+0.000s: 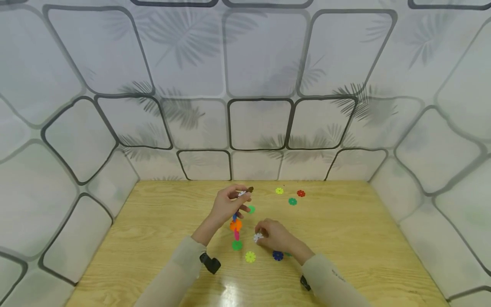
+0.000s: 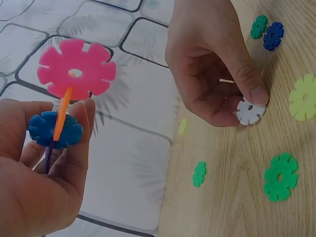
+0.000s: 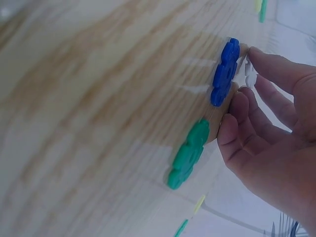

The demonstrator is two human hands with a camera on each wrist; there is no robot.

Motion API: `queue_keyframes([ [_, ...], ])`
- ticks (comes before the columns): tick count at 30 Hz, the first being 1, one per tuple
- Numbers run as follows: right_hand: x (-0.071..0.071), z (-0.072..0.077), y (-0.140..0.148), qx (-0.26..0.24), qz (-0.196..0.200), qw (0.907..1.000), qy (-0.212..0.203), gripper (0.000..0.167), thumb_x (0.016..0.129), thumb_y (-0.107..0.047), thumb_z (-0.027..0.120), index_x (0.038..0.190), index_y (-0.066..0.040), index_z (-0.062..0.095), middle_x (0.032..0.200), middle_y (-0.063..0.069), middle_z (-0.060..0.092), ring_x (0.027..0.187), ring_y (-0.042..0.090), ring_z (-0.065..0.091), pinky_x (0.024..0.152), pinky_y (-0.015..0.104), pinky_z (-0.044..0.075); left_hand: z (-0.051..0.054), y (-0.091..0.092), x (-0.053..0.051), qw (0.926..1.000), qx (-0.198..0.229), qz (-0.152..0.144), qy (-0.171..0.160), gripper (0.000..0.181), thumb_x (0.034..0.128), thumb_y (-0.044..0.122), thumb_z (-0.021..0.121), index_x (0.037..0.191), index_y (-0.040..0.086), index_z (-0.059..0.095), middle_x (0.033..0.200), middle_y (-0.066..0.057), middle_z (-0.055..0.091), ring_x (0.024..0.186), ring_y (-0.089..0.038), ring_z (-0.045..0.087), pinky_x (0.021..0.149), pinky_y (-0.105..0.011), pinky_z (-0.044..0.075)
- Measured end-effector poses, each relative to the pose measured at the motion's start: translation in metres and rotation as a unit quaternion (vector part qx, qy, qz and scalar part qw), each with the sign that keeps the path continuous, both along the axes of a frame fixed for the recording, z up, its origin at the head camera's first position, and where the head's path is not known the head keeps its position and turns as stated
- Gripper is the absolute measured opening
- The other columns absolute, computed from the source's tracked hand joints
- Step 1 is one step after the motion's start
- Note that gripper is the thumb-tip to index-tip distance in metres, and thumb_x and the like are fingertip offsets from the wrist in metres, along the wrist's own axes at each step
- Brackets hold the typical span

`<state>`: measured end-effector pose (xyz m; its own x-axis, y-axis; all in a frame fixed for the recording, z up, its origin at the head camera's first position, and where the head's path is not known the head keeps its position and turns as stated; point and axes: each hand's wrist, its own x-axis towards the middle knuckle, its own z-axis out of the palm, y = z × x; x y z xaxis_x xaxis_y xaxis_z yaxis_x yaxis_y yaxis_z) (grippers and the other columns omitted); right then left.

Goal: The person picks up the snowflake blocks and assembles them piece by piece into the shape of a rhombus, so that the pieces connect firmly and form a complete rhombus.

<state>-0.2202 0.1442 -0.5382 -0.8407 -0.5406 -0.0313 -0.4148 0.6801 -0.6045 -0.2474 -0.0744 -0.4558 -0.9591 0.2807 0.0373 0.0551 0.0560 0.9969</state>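
Observation:
My left hand (image 1: 227, 205) grips a chain of notched, flower-shaped plastic discs slotted into each other. A blue disc (image 2: 44, 129) sits between its fingers, joined to an orange disc (image 2: 62, 116) seen edge-on and a pink disc (image 2: 94, 69) at the end. In the head view a white disc (image 1: 241, 194) and a brown disc (image 1: 251, 189) show at the fingertips. Lower and to the right, my right hand (image 1: 279, 237) pinches a single white disc (image 2: 249, 112) between thumb and fingers, just above the table. The fingers hide part of the chain.
On the wooden table (image 1: 153, 238) lie loose discs: yellow (image 1: 250, 256), dark blue (image 1: 278, 255) and green (image 1: 236, 245) near the hands. Farther back are a red disc (image 1: 301, 193), another yellow (image 1: 279, 191) and a green (image 1: 293, 201). Patterned fabric walls (image 1: 261, 123) enclose the table.

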Motion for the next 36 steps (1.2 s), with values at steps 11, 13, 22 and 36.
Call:
queue_keyframes([
  [11,0.003,0.008,0.003,-0.04,-0.008,0.9983,-0.042,0.01,0.097,-0.007,0.072,0.105,-0.012,0.069,0.079,-0.004,0.057,0.07,0.009,0.049,0.062,0.023,0.043,0.003,-0.001,0.002,0.9998,-0.013,-0.004,0.012,0.031,0.1043,0.019,0.068,0.132,0.005,0.069,0.111,-0.023,0.076,0.071,-0.02,0.078,0.049,-0.022,0.055],
  [13,0.003,0.009,0.004,-0.046,-0.007,0.9976,-0.05,0.009,0.098,-0.007,0.071,0.105,-0.012,0.069,0.08,-0.004,0.058,0.07,0.009,0.05,0.062,0.022,0.044,0.003,-0.002,0.002,0.9996,-0.016,-0.007,0.021,0.03,0.1039,0.018,0.069,0.131,0.004,0.07,0.111,-0.024,0.075,0.071,-0.021,0.078,0.048,-0.021,0.054],
  [22,0.003,0.015,0.01,-0.067,-0.023,0.9956,-0.061,0.011,0.098,-0.007,0.065,0.108,-0.01,0.068,0.088,-0.002,0.064,0.078,0.012,0.057,0.066,0.026,0.05,0.0,-0.002,0.002,0.9973,-0.044,-0.011,0.058,0.027,0.1019,0.019,0.072,0.126,0.008,0.075,0.115,-0.022,0.076,0.071,-0.029,0.077,0.045,-0.023,0.051],
  [36,-0.005,0.039,0.023,-0.135,-0.064,0.9887,-0.016,0.014,0.099,-0.007,0.064,0.113,-0.003,0.067,0.084,0.003,0.068,0.067,0.007,0.057,0.059,0.02,0.048,-0.002,0.0,0.002,0.9954,-0.06,-0.004,0.074,0.024,0.1006,0.018,0.074,0.124,0.012,0.077,0.098,-0.014,0.076,0.061,-0.011,0.069,0.046,-0.023,0.05],
])
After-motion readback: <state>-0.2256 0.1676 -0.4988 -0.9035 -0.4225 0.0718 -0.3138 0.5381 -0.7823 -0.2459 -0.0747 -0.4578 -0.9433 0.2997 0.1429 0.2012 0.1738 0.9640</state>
